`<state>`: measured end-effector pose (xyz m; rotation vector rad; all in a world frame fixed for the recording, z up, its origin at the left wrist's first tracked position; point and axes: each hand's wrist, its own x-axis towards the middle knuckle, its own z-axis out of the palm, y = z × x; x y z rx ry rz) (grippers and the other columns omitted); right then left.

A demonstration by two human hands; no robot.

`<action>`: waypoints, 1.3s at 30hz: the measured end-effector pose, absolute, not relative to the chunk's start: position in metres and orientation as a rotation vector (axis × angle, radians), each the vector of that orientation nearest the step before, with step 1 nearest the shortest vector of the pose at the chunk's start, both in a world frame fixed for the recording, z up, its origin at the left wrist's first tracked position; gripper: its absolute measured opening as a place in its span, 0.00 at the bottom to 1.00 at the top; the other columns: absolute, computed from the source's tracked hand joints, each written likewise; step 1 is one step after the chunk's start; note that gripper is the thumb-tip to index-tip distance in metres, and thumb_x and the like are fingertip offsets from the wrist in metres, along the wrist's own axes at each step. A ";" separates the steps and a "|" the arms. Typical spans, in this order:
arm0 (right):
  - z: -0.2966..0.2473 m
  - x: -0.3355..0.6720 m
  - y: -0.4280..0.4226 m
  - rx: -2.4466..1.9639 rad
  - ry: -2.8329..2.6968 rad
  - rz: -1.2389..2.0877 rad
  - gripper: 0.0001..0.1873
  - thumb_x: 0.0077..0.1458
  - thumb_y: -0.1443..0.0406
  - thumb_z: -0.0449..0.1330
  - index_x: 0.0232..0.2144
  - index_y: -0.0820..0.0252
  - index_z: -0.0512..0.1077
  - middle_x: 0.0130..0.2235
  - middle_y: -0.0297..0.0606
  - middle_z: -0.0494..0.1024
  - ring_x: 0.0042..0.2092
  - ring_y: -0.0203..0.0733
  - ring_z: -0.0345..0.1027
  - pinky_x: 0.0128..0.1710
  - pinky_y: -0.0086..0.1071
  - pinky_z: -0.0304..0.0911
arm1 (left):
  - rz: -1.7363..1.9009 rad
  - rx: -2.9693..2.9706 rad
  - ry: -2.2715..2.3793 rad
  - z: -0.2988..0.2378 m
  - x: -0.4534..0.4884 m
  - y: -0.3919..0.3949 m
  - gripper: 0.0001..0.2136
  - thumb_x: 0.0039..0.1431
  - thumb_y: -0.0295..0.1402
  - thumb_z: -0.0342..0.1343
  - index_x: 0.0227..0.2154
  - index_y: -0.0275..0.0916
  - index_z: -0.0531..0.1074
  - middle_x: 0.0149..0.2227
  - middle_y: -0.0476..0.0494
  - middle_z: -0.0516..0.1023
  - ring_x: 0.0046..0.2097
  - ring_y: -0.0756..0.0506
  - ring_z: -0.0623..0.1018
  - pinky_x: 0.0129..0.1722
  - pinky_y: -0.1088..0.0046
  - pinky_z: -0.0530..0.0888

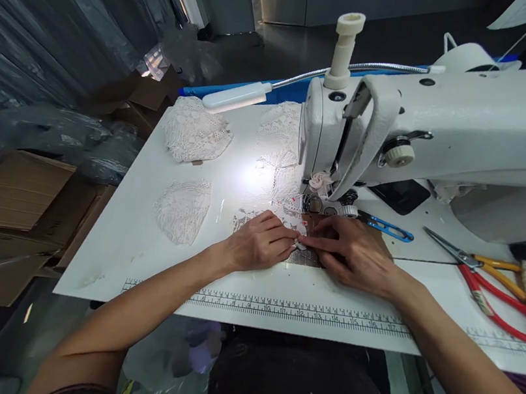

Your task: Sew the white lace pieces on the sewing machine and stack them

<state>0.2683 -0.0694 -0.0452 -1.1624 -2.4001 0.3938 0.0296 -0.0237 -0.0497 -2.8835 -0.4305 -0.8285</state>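
My left hand (260, 244) and my right hand (353, 253) meet on the white table just in front of the needle area of the white sewing machine (450, 133). Both pinch a small white lace piece (284, 217) with their fingertips pressed together over the metal plate. The lace runs back under the presser foot (314, 201) and on behind the machine head. Part of the lace is hidden under my fingers.
Lace pieces lie at the left (182, 210), back left (196, 129) and behind the needle (279, 135). Blue thread snips (387, 227) and red and yellow scissors (492, 284) lie to the right. A ruler strip (295, 312) runs along the table's front edge. Cardboard boxes (10, 199) stand at the left.
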 end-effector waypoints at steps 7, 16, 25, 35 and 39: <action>-0.048 0.263 -0.073 -1.172 -2.499 0.211 0.20 0.58 0.67 0.55 0.51 0.43 0.74 0.48 0.43 0.70 0.48 0.49 0.64 0.46 0.45 0.61 | -0.815 -2.951 -0.583 -0.044 0.021 -0.013 0.17 0.63 0.46 0.53 0.42 0.36 0.72 0.43 0.40 0.79 0.39 0.45 0.76 0.39 0.65 0.70; -0.047 0.257 -0.076 -1.191 -2.458 0.117 0.18 0.59 0.66 0.56 0.49 0.46 0.76 0.46 0.43 0.72 0.46 0.47 0.64 0.46 0.43 0.60 | -0.519 -2.950 -0.665 -0.045 0.017 -0.008 0.15 0.66 0.39 0.48 0.47 0.35 0.71 0.54 0.38 0.74 0.44 0.41 0.73 0.43 0.59 0.67; -0.048 0.259 -0.074 -1.175 -2.460 0.124 0.18 0.59 0.66 0.56 0.49 0.45 0.76 0.45 0.43 0.72 0.46 0.47 0.64 0.45 0.42 0.60 | -0.608 -2.892 -0.554 -0.047 0.016 -0.009 0.14 0.65 0.38 0.51 0.46 0.34 0.71 0.52 0.39 0.75 0.41 0.42 0.73 0.41 0.60 0.67; -0.046 0.257 -0.074 -1.197 -2.460 0.167 0.19 0.58 0.67 0.56 0.49 0.45 0.76 0.45 0.43 0.72 0.46 0.47 0.64 0.46 0.43 0.58 | -0.571 -2.930 -0.643 -0.046 0.018 -0.011 0.15 0.67 0.40 0.48 0.47 0.36 0.71 0.51 0.38 0.75 0.42 0.42 0.72 0.39 0.61 0.66; -0.045 0.256 -0.076 -1.233 -2.465 0.185 0.19 0.58 0.67 0.55 0.50 0.44 0.75 0.45 0.43 0.72 0.47 0.48 0.64 0.47 0.44 0.58 | -0.542 -2.958 -0.726 -0.043 0.021 -0.013 0.19 0.68 0.43 0.44 0.50 0.36 0.69 0.50 0.38 0.75 0.43 0.41 0.71 0.38 0.60 0.65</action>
